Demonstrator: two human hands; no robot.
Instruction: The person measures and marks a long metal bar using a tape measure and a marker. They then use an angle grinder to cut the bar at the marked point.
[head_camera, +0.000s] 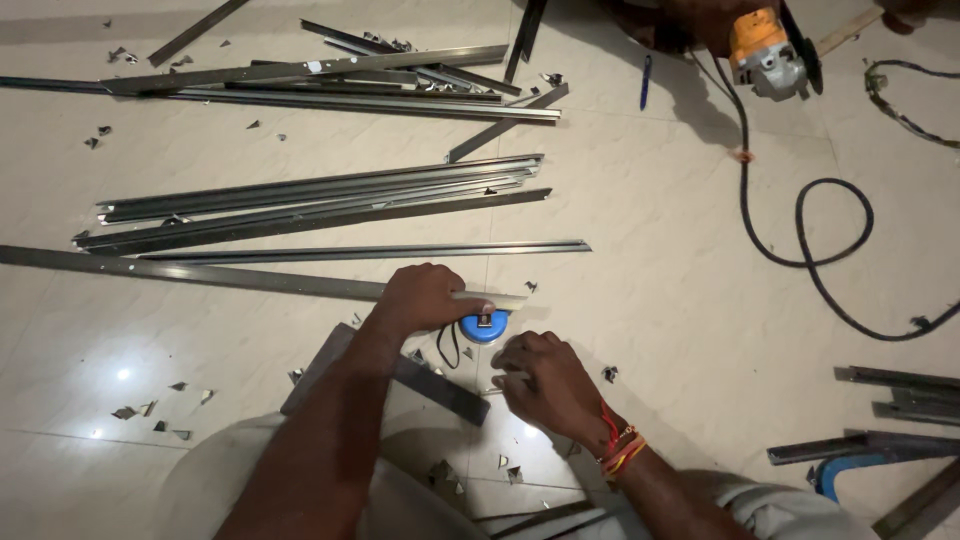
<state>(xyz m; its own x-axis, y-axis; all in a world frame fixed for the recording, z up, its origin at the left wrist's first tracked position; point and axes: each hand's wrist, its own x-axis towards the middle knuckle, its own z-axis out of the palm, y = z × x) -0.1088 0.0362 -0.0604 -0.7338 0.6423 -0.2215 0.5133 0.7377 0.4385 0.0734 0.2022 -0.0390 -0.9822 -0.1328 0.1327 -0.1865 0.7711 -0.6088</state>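
Head view: L hand (425, 298) curled down on a long metal strip (250, 276), fingertips pinching at its end near a blue tape measure (485, 326) just at 4 o'clock of the hand. R hand (545, 385) at 5 o'clock of the tape, fingers bent in loosely; can't tell if it grips anything. Dark flat bar (420, 378) lies btwn the forearms. Bundle of metal strips (310, 195) at 11 o'clock. Angle grinder (768, 55) w/ black cord (800, 230) at 1 o'clock, on tiled floor (680, 300).
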